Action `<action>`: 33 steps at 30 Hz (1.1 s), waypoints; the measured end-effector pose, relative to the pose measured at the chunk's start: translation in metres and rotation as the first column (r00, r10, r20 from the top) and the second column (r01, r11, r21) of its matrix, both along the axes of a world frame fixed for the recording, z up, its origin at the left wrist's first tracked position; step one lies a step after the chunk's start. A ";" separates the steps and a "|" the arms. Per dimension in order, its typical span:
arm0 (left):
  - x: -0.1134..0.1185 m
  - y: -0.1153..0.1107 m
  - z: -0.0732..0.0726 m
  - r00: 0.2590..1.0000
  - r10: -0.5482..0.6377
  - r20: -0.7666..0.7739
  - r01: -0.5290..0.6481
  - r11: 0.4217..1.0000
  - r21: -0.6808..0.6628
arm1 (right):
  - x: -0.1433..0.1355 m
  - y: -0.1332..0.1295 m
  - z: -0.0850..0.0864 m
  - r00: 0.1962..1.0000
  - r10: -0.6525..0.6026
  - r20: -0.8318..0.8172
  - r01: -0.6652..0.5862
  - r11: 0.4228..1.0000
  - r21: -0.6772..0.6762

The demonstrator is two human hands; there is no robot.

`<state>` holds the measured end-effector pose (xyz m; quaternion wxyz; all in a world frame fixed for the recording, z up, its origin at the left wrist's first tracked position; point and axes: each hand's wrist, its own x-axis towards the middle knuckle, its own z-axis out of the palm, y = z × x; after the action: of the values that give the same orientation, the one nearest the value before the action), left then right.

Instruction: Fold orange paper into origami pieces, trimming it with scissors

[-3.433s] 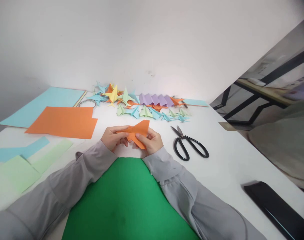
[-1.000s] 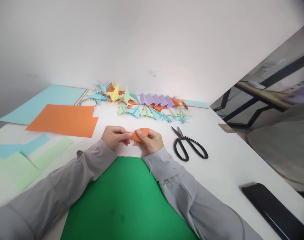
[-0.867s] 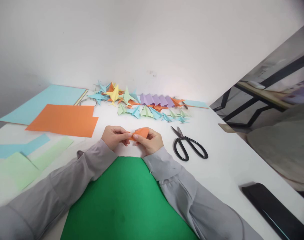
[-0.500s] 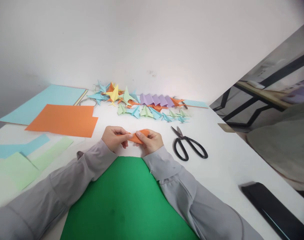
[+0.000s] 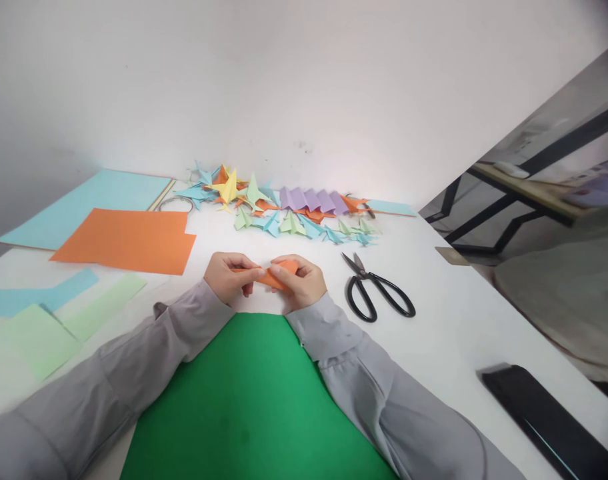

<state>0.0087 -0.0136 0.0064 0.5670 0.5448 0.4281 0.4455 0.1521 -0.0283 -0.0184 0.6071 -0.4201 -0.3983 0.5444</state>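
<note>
Between my two hands is a small piece of folded orange paper (image 5: 276,277), held just above the white table. My left hand (image 5: 229,275) pinches its left end between thumb and fingers. At the other end, my right hand (image 5: 305,280) grips it, the thumb lying across the near face. My fingers cover much of the paper, so its full shape is hidden. Below the hands lies a green sheet (image 5: 254,393), partly under my sleeves. Black-handled scissors (image 5: 367,280) rest with their blades apart to the right of my right hand.
Folded paper pieces (image 5: 229,188) in several colours lie along the wall, with a pleated purple paper (image 5: 314,200) among them. An orange sheet (image 5: 129,240), a light blue sheet (image 5: 94,200) and green offcuts (image 5: 39,340) are at left. A black case-like object (image 5: 549,420) lies at right.
My right fingers have shifted slightly on the orange paper, with the index finger now lying over its top edge. My left hand stays in nearly the same place.
</note>
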 end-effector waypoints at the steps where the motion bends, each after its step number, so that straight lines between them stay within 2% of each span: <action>1: 0.000 0.000 0.000 1.000 0.003 -0.008 -0.003 1.000 0.005 | 0.000 -0.001 0.001 0.999 -0.011 0.039 0.010 1.000 0.011; 4: 0.001 -0.001 0.001 1.000 0.014 -0.006 -0.014 1.000 0.014 | -0.001 -0.002 0.001 0.996 -0.033 0.080 0.031 0.999 0.018; 11: 0.001 0.004 -0.005 0.988 0.008 0.151 -0.001 0.999 -0.051 | -0.001 -0.002 0.002 0.998 -0.057 -0.032 0.057 0.998 0.010; 19: -0.003 0.006 -0.005 0.990 -0.049 0.131 0.052 0.998 -0.018 | 0.000 0.000 0.002 0.995 -0.090 -0.052 0.090 0.996 -0.004; 21: -0.003 0.005 -0.006 0.986 -0.099 0.133 0.100 0.995 -0.006 | 0.000 -0.002 0.004 0.998 -0.043 -0.036 0.042 0.999 -0.012; 24: -0.004 0.004 -0.004 0.976 -0.184 0.119 0.189 0.982 -0.027 | 0.000 -0.006 0.008 0.987 0.089 0.135 -0.089 0.996 -0.012; 28: -0.005 0.004 -0.001 0.953 -0.296 0.065 0.301 0.948 -0.105 | 0.000 -0.009 0.013 0.898 0.286 0.333 -0.291 0.956 -0.037; 30: -0.006 0.006 -0.001 0.952 -0.300 0.062 0.305 0.945 -0.117 | 0.002 -0.008 0.012 0.874 0.314 0.372 -0.329 0.944 -0.023; 33: -0.006 0.007 -0.001 0.957 -0.282 0.070 0.288 0.952 -0.104 | 0.005 -0.006 0.009 0.870 0.289 0.400 -0.322 0.947 0.017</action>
<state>0.0026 -0.0067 0.0053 0.6666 0.5555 0.3542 0.3487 0.1567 -0.0345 -0.0093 0.4383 -0.4264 -0.5954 0.5211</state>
